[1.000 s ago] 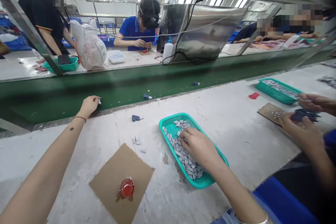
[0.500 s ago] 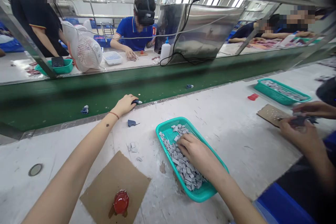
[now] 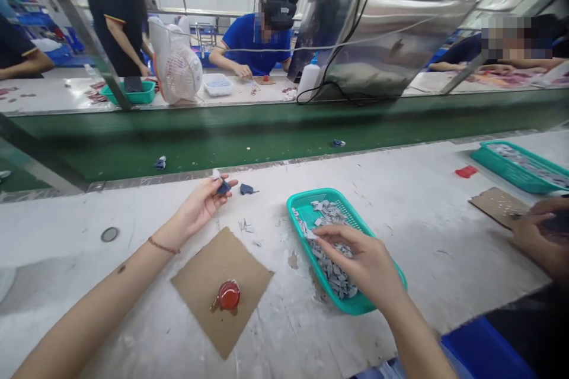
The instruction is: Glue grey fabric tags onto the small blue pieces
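Observation:
My left hand (image 3: 202, 204) is turned palm up at the belt-side edge of the table, its fingers pinching a small dark-blue piece (image 3: 223, 188) with a whitish tip. Another dark-blue piece (image 3: 247, 189) lies on the table just right of those fingertips. Over the green basket (image 3: 386, 269), my right hand (image 3: 362, 254) pinches a small light-grey piece (image 3: 310, 233) between thumb and fingers. Many similar grey pieces (image 3: 335, 275) fill the basket beneath it. Between my arms sits a square of cardboard (image 3: 217, 331) carrying a round red lump or cap (image 3: 229, 294) in a wet-looking brown smear.
Beyond the table edge runs a green belt (image 3: 275, 136) with small blue-and-white pieces (image 3: 160, 162) on it. Grey scraps (image 3: 246, 226) lie near the cardboard. At right are a co-worker's hands (image 3: 540, 231), another green basket (image 3: 524, 166) and a red piece (image 3: 466, 172).
My left hand has drawn back from the belt edge with the dark-blue piece and turned palm up. My right hand has lifted from the grey pieces with one in its fingertips. The view has shifted left.

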Demonstrator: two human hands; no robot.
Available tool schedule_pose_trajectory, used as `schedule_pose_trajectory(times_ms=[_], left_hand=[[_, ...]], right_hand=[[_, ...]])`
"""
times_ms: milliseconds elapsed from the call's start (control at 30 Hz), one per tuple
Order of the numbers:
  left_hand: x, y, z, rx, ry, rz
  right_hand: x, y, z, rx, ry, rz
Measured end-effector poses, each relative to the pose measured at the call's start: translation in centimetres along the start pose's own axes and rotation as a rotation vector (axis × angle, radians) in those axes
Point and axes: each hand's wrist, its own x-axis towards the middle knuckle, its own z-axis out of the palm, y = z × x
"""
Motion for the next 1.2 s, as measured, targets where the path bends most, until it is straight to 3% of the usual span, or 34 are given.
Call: schedule_pose_trajectory(times_ms=[67, 200, 400, 733, 1200], left_hand=[[-3.5, -0.4, -1.0, -0.142, 0.008, -0.068], [-8.7, -1.7, -2.5, -0.103, 0.075, -0.049], [-12.7, -4.2, -3.3, -0.011, 0.157, -0.019], [-13.7, -5.5, -3.5, -0.055, 0.088, 0.136], [-13.9, -5.8, -3.6, -0.005, 0.018, 0.204]], right_hand=[[-0.9, -2.0, 1.6, 0.086, -0.021, 0.014], [-2.6, -5.5, 5.6, 0.205, -0.140, -0.017], [-3.8, -7.5, 9.9, 0.249, -0.256, 0.010], [-4.2, -8.1, 11.5, 0.216, -0.258, -0.032], [-4.3, -8.3, 11.2, 0.163, -0.286, -0.034]])
